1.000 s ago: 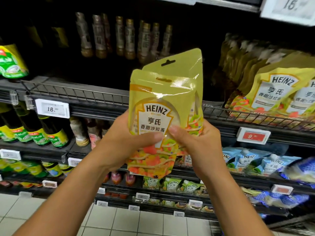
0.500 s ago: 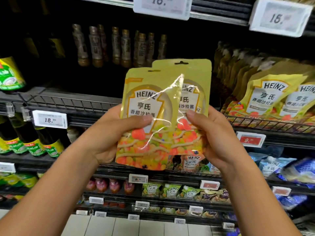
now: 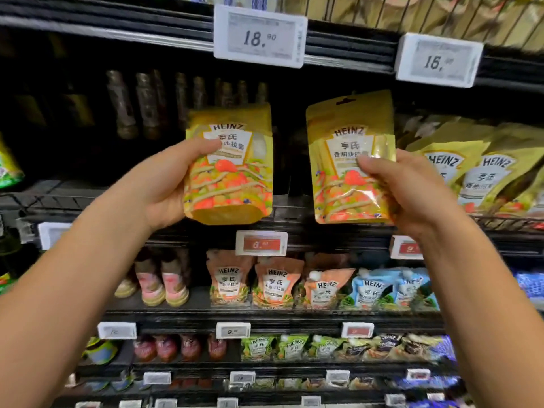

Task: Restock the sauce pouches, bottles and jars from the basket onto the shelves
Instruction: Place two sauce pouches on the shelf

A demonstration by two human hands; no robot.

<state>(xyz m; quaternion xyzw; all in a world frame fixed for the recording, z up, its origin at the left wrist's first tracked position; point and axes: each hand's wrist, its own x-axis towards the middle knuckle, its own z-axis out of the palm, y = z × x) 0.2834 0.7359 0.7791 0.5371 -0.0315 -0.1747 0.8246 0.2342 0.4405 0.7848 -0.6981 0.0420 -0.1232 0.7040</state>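
Note:
I hold two yellow Heinz sauce pouches upright in front of the wire shelf [image 3: 282, 214]. My left hand [image 3: 160, 184] grips the left pouch [image 3: 232, 172] by its left edge, thumb across the front label. My right hand [image 3: 409, 187] grips the right pouch [image 3: 344, 172] by its right edge, thumb on the label. A dark gap separates the two pouches. A row of matching yellow pouches [image 3: 477, 169] leans on the same shelf just to the right. The basket is out of view.
Dark bottles [image 3: 147, 104] stand deep on the shelf behind the left pouch. Price tags [image 3: 260, 36] hang from the shelf edge above. Lower shelves carry orange pouches [image 3: 276, 284], blue pouches [image 3: 382, 287] and small jars [image 3: 162, 284].
The two pouches were held overlapping in front of me; my hands have moved apart and up, so each hand now holds one separate pouch closer to the shelf.

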